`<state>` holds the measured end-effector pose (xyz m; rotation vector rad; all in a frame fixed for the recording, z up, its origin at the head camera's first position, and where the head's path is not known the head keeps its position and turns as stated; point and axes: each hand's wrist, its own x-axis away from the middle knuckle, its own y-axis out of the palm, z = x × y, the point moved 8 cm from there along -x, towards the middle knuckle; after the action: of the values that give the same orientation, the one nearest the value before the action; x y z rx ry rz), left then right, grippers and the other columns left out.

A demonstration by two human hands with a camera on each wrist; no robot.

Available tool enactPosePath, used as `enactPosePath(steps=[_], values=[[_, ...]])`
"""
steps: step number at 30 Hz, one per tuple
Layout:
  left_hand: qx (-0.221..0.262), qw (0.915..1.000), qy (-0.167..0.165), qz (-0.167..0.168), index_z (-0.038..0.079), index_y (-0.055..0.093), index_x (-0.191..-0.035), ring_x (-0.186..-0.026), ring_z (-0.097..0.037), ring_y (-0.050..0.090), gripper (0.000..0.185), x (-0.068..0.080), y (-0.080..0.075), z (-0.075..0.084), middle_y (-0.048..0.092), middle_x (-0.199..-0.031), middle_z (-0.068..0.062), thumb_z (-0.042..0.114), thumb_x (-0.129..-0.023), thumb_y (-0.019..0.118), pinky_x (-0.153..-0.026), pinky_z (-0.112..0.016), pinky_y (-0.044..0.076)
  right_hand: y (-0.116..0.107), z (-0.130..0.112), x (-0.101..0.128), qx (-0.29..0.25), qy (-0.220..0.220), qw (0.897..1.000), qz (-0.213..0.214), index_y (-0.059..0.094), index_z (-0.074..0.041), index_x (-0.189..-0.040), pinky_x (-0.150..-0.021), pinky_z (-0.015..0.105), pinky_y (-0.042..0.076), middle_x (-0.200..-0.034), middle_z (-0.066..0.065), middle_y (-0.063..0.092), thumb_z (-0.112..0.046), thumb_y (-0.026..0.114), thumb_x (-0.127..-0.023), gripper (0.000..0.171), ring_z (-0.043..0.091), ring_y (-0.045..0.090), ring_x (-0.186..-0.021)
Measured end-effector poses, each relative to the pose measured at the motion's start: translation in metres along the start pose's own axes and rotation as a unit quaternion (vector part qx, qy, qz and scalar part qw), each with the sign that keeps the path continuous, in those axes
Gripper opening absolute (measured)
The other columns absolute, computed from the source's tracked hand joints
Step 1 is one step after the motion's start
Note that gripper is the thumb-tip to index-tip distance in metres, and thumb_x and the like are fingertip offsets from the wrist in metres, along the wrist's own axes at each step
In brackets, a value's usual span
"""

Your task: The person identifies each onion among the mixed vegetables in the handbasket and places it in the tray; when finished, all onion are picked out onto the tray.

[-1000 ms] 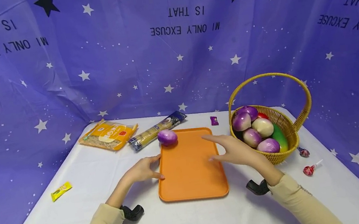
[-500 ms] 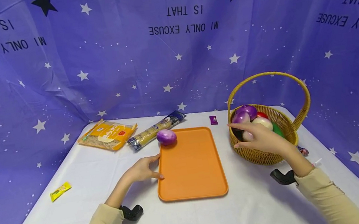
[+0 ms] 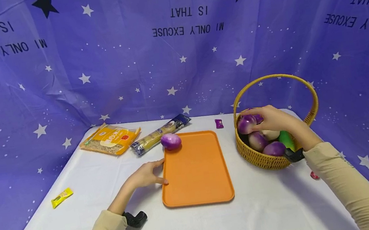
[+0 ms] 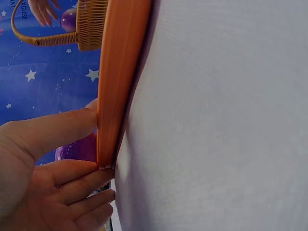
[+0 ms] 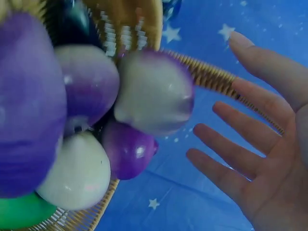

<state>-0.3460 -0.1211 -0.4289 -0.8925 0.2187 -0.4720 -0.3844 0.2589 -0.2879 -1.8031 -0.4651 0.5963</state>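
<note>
My left hand (image 3: 147,174) rests at the left edge of an orange tray (image 3: 197,175), thumb on the rim and fingers fairly straight. In the left wrist view, the fingertips (image 4: 108,175) touch the tray's outer side. A purple onion (image 3: 171,141) lies at the tray's far left corner. My right hand (image 3: 272,119) reaches over the wicker basket (image 3: 264,161), beside a purple-and-white onion (image 3: 246,124). In the right wrist view, its fingers are spread and straight, apart from that onion (image 5: 154,91). Several onions, a white one (image 5: 77,173) and a green item (image 3: 286,140) fill the basket.
Behind the tray lie a long pack of noodles (image 3: 160,133) and an orange bag of grain (image 3: 110,139). A purple candy (image 3: 219,123) is at the back, a yellow one (image 3: 62,197) at left. A red lollipop (image 3: 314,175) lies right, partly behind the sleeve. The basket handle (image 3: 272,76) arches up.
My right hand has moved from over the tray's right edge rightwards to the basket, then in over the onions. The left hand and the tray have stayed put.
</note>
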Motion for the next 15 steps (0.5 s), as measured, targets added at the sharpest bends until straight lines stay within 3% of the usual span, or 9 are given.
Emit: enactPosePath(steps=[3, 15], values=[[-0.001, 1.0, 0.002, 0.001, -0.005, 0.041, -0.142, -0.131, -0.043, 0.039, 0.088, 0.001, 0.0, 0.0, 0.045, -0.141, -0.026, 0.029, -0.073, 0.084, -0.11, -0.054, 0.029, 0.0, 0.011, -0.008, -0.004, 0.0, 1.0, 0.0, 0.061, -0.012, -0.131, -0.096, 0.056, 0.045, -0.122, 0.016, 0.064, -0.028, 0.08, -0.08, 0.056, 0.038, 0.057, -0.112], [0.009, 1.0, -0.003, 0.0, -0.005, 0.041, -0.142, -0.132, -0.042, 0.037, 0.088, 0.001, 0.0, 0.001, 0.044, -0.142, -0.026, 0.028, -0.073, 0.084, -0.111, -0.054, 0.028, 0.011, 0.038, -0.029, -0.005, 0.042, 0.998, -0.045, 0.061, -0.006, -0.129, -0.1, 0.057, 0.041, -0.123, 0.018, 0.063, -0.035, 0.078, -0.081, 0.058, 0.04, 0.053, -0.117]])
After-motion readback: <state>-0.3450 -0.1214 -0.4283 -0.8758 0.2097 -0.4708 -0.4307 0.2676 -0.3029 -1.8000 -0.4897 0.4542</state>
